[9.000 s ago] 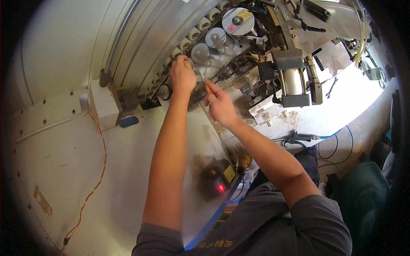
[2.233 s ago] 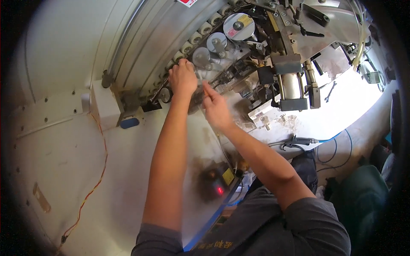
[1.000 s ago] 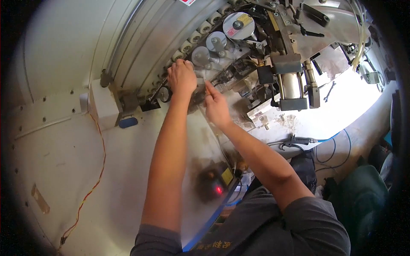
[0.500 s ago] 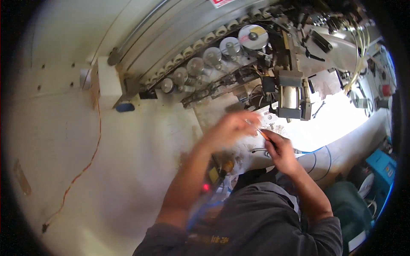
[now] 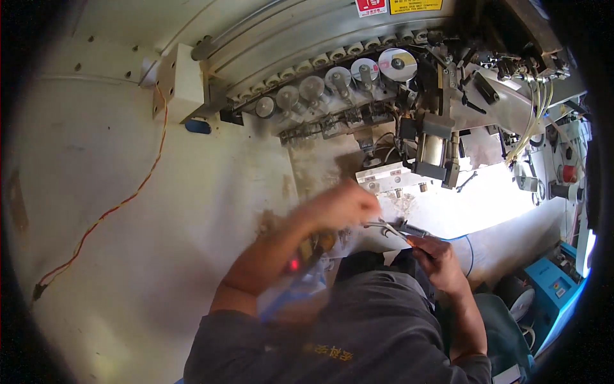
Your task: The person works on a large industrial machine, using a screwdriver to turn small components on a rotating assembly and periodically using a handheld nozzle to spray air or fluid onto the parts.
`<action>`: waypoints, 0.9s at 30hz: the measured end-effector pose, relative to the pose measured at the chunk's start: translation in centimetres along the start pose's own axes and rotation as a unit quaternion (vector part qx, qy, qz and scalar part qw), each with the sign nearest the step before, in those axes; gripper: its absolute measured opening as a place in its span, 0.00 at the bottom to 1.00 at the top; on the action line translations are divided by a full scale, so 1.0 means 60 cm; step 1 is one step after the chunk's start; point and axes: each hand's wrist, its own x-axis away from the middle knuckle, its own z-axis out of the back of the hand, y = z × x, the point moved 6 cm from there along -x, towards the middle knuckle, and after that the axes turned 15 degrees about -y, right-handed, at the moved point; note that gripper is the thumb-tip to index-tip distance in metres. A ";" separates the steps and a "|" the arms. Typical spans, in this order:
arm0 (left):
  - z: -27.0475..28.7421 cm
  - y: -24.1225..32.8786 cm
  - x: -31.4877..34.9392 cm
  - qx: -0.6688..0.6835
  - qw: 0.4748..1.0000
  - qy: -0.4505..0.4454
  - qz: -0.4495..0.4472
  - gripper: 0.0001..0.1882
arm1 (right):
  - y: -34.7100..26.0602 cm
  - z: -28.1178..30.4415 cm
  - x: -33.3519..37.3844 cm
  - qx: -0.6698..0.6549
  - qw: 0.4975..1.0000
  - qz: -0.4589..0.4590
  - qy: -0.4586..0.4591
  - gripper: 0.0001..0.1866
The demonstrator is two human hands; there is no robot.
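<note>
My right hand (image 5: 441,261) is closed around a slim tool with an orange handle and a pale shaft (image 5: 396,233); its exact kind does not show. The shaft points up and left from the fingers. Beside its far end is my left hand (image 5: 345,206), smeared by motion, its fingers seemingly curled. Whether it touches the shaft or holds anything, I cannot tell. Both hands are over the machine's front ledge, below a pale metal bar (image 5: 387,177) with several knobs. Behind the shaft lies another metal tool (image 5: 412,228), partly covered.
A cylinder block (image 5: 433,148) hangs above my right hand. Several round rollers (image 5: 338,78) run diagonally behind. A small dark tool (image 5: 467,181) lies on the bright surface. A red light (image 5: 294,264) glows below my left forearm. At the right stands a blue box (image 5: 553,291).
The view has shifted, so the machine sits lower and further right. My left hand has drawn back from above the tool toward the end of its shaft. My right hand still grips the tool.
</note>
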 end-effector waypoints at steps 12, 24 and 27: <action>0.408 -0.217 0.083 -0.372 0.784 0.459 0.188 0.19 | 0.063 -0.219 -0.471 -0.359 0.928 0.040 0.091 0.27; 0.411 -0.209 0.065 -0.346 0.769 0.473 0.258 0.19 | 0.012 -0.251 -0.607 -0.382 0.888 0.072 0.244 0.26; 0.409 -0.215 0.081 -0.341 0.770 0.469 0.266 0.19 | 0.000 -0.259 -0.604 -0.347 0.902 0.057 0.249 0.26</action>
